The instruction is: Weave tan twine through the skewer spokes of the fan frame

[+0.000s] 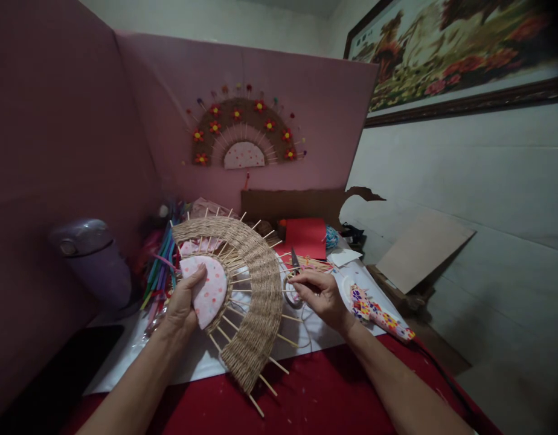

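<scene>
A half-round woven fan (256, 284) of tan cord on thin wooden sticks stands tilted over the table. My left hand (183, 302) grips its pink spotted centre piece (211, 290), thumb on the front. My right hand (319, 293) is at the fan's right edge, fingers pinched on a stick end or cord, right over a pair of scissors (293, 272) lying on the white sheet. What exactly the fingers pinch is too small to name.
A finished fan with red flowers (243, 133) hangs on the pink board behind. Coloured sticks (161, 266) lie at the left, beside a lilac container (91, 260). Red paper (306, 237), cardboard (421, 248) and a flowered glue gun (381, 314) sit right. Red cloth (315, 393) covers the front.
</scene>
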The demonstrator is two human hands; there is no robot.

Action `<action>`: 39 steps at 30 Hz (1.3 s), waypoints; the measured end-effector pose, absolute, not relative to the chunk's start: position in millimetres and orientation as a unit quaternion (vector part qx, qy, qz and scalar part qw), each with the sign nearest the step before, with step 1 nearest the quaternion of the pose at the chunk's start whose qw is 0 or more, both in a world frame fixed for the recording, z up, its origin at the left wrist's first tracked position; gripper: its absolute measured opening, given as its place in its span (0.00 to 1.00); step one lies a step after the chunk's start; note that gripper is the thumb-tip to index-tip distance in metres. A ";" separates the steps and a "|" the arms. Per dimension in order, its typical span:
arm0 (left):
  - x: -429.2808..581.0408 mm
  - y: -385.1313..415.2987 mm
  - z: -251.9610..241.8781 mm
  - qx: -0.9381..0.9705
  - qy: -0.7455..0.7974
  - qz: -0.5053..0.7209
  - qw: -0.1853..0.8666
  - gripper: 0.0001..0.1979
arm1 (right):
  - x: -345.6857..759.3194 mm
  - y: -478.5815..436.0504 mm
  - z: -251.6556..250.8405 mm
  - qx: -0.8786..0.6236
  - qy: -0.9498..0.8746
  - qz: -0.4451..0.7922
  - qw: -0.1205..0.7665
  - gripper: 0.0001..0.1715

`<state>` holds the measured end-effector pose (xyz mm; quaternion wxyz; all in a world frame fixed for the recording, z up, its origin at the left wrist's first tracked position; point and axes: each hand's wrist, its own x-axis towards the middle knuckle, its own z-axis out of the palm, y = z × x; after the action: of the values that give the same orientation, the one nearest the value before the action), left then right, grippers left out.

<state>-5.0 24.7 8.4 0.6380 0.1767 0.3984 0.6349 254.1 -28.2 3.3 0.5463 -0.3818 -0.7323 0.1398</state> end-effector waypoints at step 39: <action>-0.6 23.0 8.4 0.118 0.355 0.655 0.656 0.08 | 249.7 -20.8 -11.8 -0.382 -0.632 0.414 0.532 0.08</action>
<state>-0.6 23.0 8.4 0.6564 0.1182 0.3554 0.6548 249.7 -20.8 -11.8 0.5323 -0.3815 -0.6322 0.4140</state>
